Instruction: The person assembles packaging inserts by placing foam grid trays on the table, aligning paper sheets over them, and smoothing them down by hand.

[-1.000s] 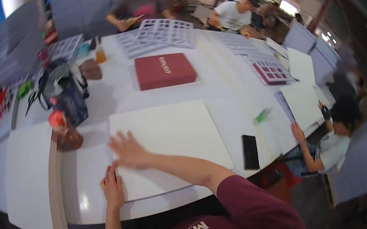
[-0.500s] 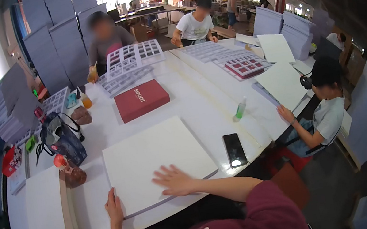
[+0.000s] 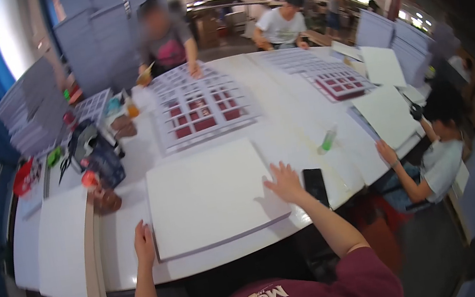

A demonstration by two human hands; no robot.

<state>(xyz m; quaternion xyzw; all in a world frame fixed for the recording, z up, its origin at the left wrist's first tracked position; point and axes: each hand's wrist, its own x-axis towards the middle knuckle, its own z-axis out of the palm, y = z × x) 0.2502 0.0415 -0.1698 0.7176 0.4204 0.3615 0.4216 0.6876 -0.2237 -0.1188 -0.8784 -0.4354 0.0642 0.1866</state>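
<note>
A large white board (image 3: pixel 208 199), thick or stacked at its edge, lies flat on the white table in front of me. My left hand (image 3: pixel 144 242) is upright beside its left edge, fingers extended and holding nothing; whether it touches the edge I cannot tell. My right hand (image 3: pixel 284 183) has its fingers spread at the board's right edge, palm down. Just right of that hand lies a black phone (image 3: pixel 315 187). Beyond the board, a white grid sheet with square openings (image 3: pixel 207 107) lies over a dark red box (image 3: pixel 189 130), which shows through the holes.
A dark bag (image 3: pixel 97 154), a brown bottle (image 3: pixel 109 201) and leaning white boards (image 3: pixel 62 248) stand at left. A small green bottle (image 3: pixel 328 140) is at right. Co-workers sit around the table (image 3: pixel 289 122); one handles white sheets (image 3: pixel 383 117) on the right.
My right hand has moved from the middle of the board to its right edge. Across the table, a co-worker's white grid sheet now covers the red box. The camera view has shifted.
</note>
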